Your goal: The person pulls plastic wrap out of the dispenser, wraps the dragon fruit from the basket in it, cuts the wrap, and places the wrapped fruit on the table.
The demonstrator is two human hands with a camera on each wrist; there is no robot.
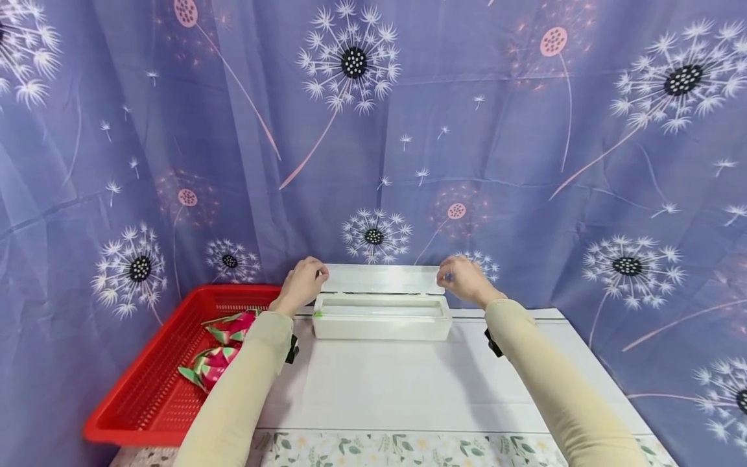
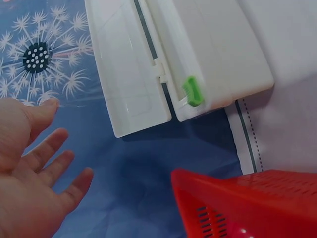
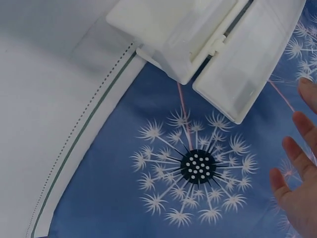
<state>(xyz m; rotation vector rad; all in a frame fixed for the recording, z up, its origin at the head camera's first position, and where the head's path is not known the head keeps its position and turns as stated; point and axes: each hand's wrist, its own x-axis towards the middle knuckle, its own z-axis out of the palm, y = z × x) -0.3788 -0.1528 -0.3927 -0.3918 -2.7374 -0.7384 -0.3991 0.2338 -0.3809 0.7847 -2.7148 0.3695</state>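
A long white cling film dispenser (image 1: 382, 327) stands at the back of the table, its lid (image 1: 379, 279) swung open toward the curtain. A small green slider (image 2: 193, 91) sits at its left end. At the lid's left end, my left hand (image 1: 300, 285) pinches an edge of clear cling film (image 2: 83, 105) between thumb and forefinger, the other fingers spread. My right hand (image 1: 465, 280) pinches the film's other side past the lid's right end. In the right wrist view, creased film (image 3: 283, 81) stretches from the lid to the thumb tip.
A red plastic basket (image 1: 131, 389) stands on the left, with dragon fruit (image 1: 213, 368) inside, partly behind my left sleeve. A blue dandelion-print curtain (image 1: 408, 149) hangs right behind the dispenser. White cloth (image 1: 403, 389) covers the table, with a leafy floral strip (image 1: 408, 449) along the front.
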